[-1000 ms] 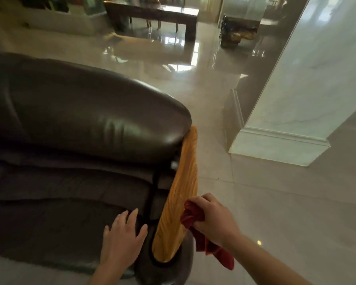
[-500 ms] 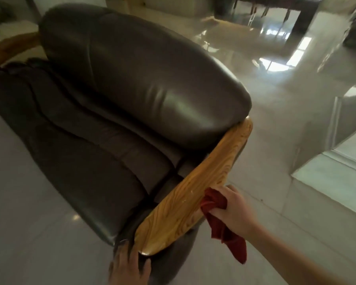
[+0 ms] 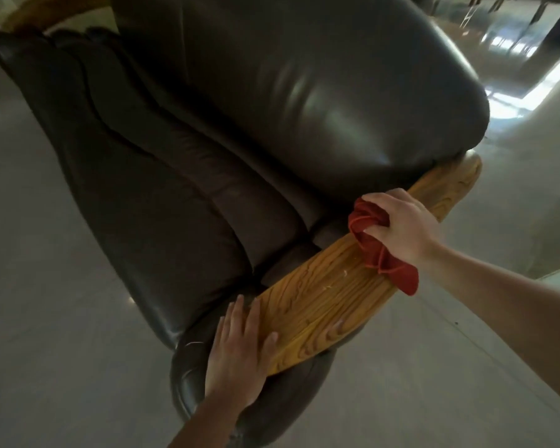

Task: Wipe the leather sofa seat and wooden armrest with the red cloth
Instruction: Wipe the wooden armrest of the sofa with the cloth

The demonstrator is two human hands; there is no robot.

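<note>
Diagonally across the view runs the wooden armrest [image 3: 346,279], a long flat plank of yellow-brown grain whose long axis climbs from its rounded near end at the lower middle up to its far end at the upper right, where it tucks under the backrest cushion [image 3: 320,92]. The right hand [image 3: 401,229] sits on top of the armrest about two-thirds of the way toward that far end, fingers curled tight around a bunched red cloth [image 3: 374,242]. The cloth is pressed against the armrest's top face, and a loose tail of it hangs off the armrest's outer edge, toward the near end from the hand. The left hand [image 3: 240,354] lies flat with fingers spread and straight, gripping nothing; its palm rests on the dark leather just beside the armrest's near end, and its fingertips reach onto the wood's inner edge. The leather sofa seat [image 3: 162,202] stretches away on the inner side of the armrest, its padded folds running roughly parallel to the plank's axis. A second wooden armrest [image 3: 46,9] shows at the sofa's opposite side, well apart. Glossy tiled floor [image 3: 46,318] surrounds the sofa.
</note>
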